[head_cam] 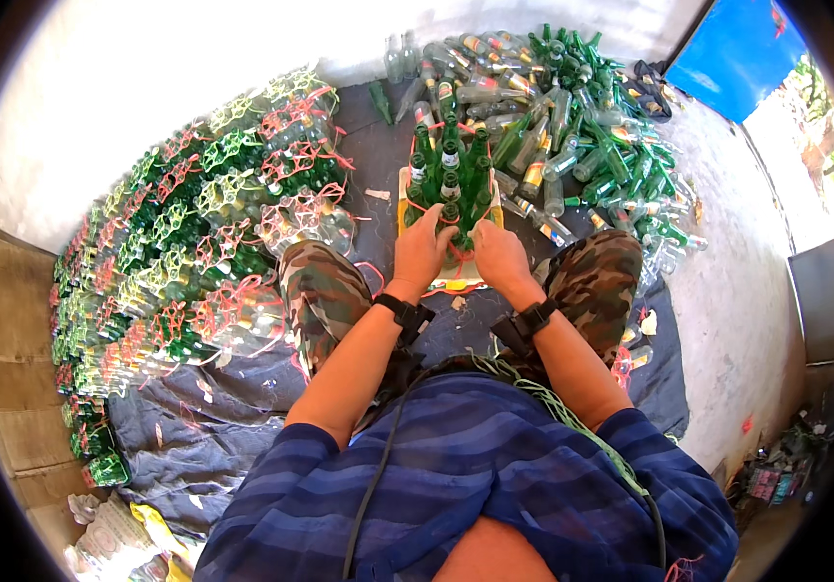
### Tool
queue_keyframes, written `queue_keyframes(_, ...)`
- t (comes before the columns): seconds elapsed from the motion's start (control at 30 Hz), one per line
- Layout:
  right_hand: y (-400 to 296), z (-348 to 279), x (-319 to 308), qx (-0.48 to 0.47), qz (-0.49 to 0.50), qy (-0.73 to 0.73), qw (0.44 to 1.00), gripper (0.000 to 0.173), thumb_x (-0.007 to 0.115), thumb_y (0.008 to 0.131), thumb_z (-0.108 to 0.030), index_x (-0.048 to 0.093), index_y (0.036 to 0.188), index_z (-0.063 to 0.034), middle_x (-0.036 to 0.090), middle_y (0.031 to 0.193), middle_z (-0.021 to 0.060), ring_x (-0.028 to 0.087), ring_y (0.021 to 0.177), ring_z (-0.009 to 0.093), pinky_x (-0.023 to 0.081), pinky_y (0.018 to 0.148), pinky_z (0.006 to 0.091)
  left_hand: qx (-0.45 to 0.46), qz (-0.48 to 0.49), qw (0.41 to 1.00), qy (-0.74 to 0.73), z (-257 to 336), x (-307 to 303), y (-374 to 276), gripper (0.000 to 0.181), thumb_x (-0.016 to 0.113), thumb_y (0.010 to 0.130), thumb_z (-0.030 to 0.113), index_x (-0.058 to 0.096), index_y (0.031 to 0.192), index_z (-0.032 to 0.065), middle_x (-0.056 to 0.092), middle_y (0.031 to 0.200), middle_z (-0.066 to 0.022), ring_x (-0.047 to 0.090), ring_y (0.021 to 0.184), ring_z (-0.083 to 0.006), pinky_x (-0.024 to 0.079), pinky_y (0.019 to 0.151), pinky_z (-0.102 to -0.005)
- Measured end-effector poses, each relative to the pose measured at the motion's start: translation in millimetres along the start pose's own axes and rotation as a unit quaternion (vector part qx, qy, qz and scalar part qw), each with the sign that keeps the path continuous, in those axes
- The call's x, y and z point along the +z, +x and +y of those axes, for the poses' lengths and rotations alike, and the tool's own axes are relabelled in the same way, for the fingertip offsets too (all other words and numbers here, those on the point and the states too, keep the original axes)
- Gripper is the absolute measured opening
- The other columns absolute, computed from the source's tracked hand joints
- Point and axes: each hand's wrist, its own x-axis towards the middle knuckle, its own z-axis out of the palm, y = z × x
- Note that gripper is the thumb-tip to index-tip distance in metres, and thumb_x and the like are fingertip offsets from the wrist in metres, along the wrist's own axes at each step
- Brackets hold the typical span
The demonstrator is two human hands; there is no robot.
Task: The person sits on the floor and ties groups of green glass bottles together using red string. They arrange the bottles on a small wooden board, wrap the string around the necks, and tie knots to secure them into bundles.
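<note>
Between my knees stands a cluster of upright green glass bottles (450, 161) in a shallow pale crate or box (497, 195) with yellow sides. Red plastic twine (463, 256) runs around the bottles and down the near side. At the near left of the cluster is my left hand (420, 249), thumb and forefinger beside the nearest bottle neck; whether it grips twine is hidden. My right hand (498, 254) is closed at the near right, its fingertips pinched where the red twine meets them. Each wrist wears a black strap.
Bundles of bottles tied with red, green and yellow twine (231, 190) stack along the left wall. Loose green and clear bottles (569, 138) pile up at the back right. Dark sheeting (198, 407) covers the floor. Green twine strands (569, 416) hang across my waist. A blue panel (737, 58) stands upper right.
</note>
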Motion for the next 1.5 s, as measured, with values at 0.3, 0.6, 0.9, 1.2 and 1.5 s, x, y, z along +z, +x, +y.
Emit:
queue_keyframes(0.3, 2, -8, 11, -0.021, 0.004, 0.001, 1.000, 0.019, 0.053, 0.101, -0.018, 0.058, 0.091, -0.0022, 0.068, 0.083, 0.0270, 0.066, 0.084, 0.049, 0.052, 0.073, 0.0584, 0.007, 0.004, 1.000, 0.007, 0, 4, 2, 0.043, 0.074, 0.092, 0.027, 0.062, 0.128, 0.0052, 0.074, 0.105, -0.0161, 0.070, 0.092, -0.0383, 0.056, 0.077, -0.0451)
queue_keyframes(0.6, -20, -24, 2, -0.059, -0.056, -0.138, 0.987, 0.013, 0.056, 0.095, -0.014, 0.058, 0.100, -0.0020, 0.072, 0.085, 0.0228, 0.072, 0.083, 0.043, 0.057, 0.074, 0.0534, -0.045, 0.031, 0.996, -0.072, 6, 7, -3, 0.042, 0.076, 0.091, 0.028, 0.059, 0.124, 0.0082, 0.074, 0.105, -0.0137, 0.071, 0.096, -0.0375, 0.056, 0.079, -0.0440)
queue_keyframes(0.9, 19, -42, -15, -0.200, -0.145, -0.165, 0.955, 0.019, 0.056, 0.092, -0.015, 0.070, 0.093, -0.0012, 0.073, 0.089, 0.0235, 0.071, 0.084, 0.043, 0.057, 0.075, 0.0534, -0.106, 0.016, 0.971, -0.215, -8, 23, -2, 0.034, 0.076, 0.089, 0.014, 0.063, 0.120, 0.0057, 0.073, 0.109, -0.0127, 0.072, 0.101, -0.0252, 0.055, 0.088, -0.0341)
queue_keyframes(1.2, 92, -66, -17, -0.291, -0.294, -0.305, 0.858, 0.021, 0.060, 0.079, -0.012, 0.076, 0.084, 0.0003, 0.072, 0.089, 0.0273, 0.071, 0.084, 0.043, 0.058, 0.077, 0.0498, -0.083, -0.025, 0.903, -0.420, -48, 56, 8, 0.033, 0.076, 0.089, 0.004, 0.066, 0.120, 0.0057, 0.072, 0.112, -0.0016, 0.066, 0.102, -0.0098, 0.052, 0.092, -0.0294)
queue_keyframes(1.5, 127, -102, -13, -0.278, -0.359, -0.411, 0.791, 0.022, 0.067, 0.077, -0.018, 0.078, 0.087, -0.0020, 0.073, 0.091, 0.0237, 0.072, 0.086, 0.041, 0.058, 0.073, 0.0468, -0.158, -0.031, 0.916, -0.368, -31, 55, 12, 0.037, 0.082, 0.083, 0.021, 0.070, 0.116, 0.0094, 0.076, 0.107, -0.0101, 0.071, 0.096, -0.0221, 0.054, 0.086, -0.0361)
